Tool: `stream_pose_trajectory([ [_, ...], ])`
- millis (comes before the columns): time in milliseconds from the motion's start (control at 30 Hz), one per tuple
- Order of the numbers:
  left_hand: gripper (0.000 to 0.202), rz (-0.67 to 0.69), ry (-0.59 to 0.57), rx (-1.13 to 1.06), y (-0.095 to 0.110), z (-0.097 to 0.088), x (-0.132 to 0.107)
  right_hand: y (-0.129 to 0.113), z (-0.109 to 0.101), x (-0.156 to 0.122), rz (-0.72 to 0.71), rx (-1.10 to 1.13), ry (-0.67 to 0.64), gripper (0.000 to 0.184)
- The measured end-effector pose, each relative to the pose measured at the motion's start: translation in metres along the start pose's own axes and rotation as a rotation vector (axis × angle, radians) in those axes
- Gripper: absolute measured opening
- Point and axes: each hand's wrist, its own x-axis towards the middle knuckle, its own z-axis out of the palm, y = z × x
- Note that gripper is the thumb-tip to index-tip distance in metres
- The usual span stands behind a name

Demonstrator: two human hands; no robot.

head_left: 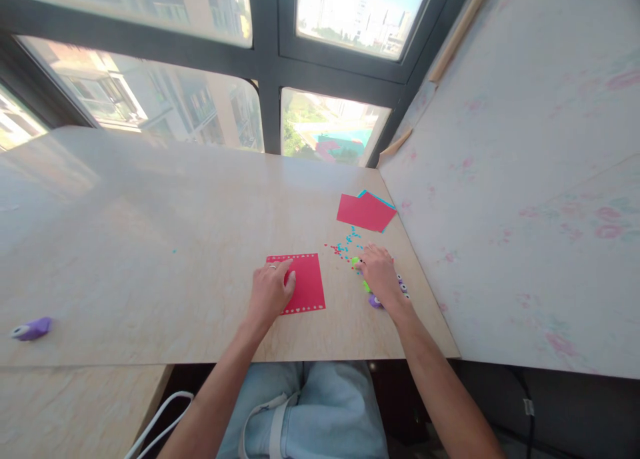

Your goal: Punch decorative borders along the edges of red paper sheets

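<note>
A red paper square (306, 280) with small punched holes along its top and bottom edges lies on the pale wooden desk (150, 246). My left hand (270, 290) rests flat on the sheet's left side, fingers together, a ring on one finger. To the right, my right hand (380, 276) lies over a row of small craft punches (373, 299), green and purple, with its fingers curled down onto them. Tiny red and blue paper bits (345, 246) are scattered just beyond that hand.
A stack of red and blue paper (366, 210) lies further back by the right wall. A lone purple punch (31, 328) sits at the desk's far left front. A patterned wall (525, 179) bounds the right side; windows run behind. My knees show under the desk edge.
</note>
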Motion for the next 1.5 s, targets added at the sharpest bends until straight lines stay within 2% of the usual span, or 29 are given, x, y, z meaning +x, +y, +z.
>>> stream_pose_trajectory([
  [100,0.031,0.008,0.044,0.02,0.008,0.003,0.018,-0.003,-0.005,0.004,-0.015,0.008,0.018,0.012],
  [200,0.03,0.081,0.029,0.03,0.013,0.01,0.03,-0.017,-0.014,0.005,-0.034,0.02,0.039,0.015],
  [367,0.024,0.143,-0.041,0.039,0.01,0.022,0.031,-0.055,-0.025,-0.003,0.013,0.043,0.036,0.021],
  [500,0.026,0.162,-0.052,0.046,-0.002,0.026,0.029,-0.071,-0.019,-0.012,0.084,0.112,-0.004,0.018],
  [600,0.029,0.171,-0.055,0.038,-0.01,0.026,0.029,-0.073,-0.011,-0.013,0.17,0.187,-0.008,0.013],
  [700,0.03,0.182,-0.051,0.032,-0.013,0.025,0.031,-0.073,-0.002,-0.011,0.207,0.248,0.026,0.031],
  [800,0.027,0.181,-0.045,0.022,-0.012,0.024,0.031,-0.073,0.005,-0.009,0.181,0.303,0.06,0.041],
  [1067,0.024,0.175,-0.034,0.0,-0.009,0.022,0.029,-0.075,0.022,-0.008,0.112,0.493,0.074,0.032],
  [1300,0.02,0.174,-0.03,-0.03,-0.009,0.022,0.028,-0.081,0.035,-0.001,0.077,0.587,0.137,0.039],
  [1500,0.024,0.184,-0.059,0.028,-0.007,0.021,0.028,-0.079,0.037,0.001,0.08,0.651,0.15,0.042],
])
